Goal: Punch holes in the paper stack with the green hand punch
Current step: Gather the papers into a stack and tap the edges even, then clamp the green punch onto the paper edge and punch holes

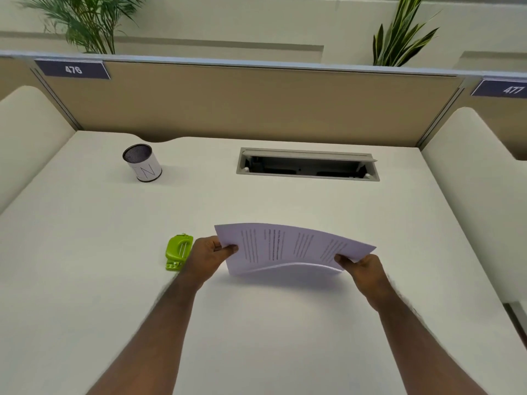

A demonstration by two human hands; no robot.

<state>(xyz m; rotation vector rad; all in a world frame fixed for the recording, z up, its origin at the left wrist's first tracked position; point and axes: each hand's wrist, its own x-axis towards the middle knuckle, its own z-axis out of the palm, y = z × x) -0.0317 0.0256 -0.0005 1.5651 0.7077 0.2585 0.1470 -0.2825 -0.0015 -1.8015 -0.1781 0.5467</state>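
A thin stack of printed white paper [288,248] is held above the white desk [256,323], bowed upward in the middle, its text lines running sideways. My left hand [206,259] pinches its left edge and my right hand [360,267] pinches its right corner. The green hand punch [178,250] lies flat on the desk just left of my left hand, partly hidden behind the wrist. Neither hand touches the punch.
A white cylindrical pen cup [142,162] with a dark mesh inside stands at the back left. An open cable hatch [308,164] is sunk into the desk at the back centre. A tan partition [251,104] closes the far edge, and padded side panels flank the desk.
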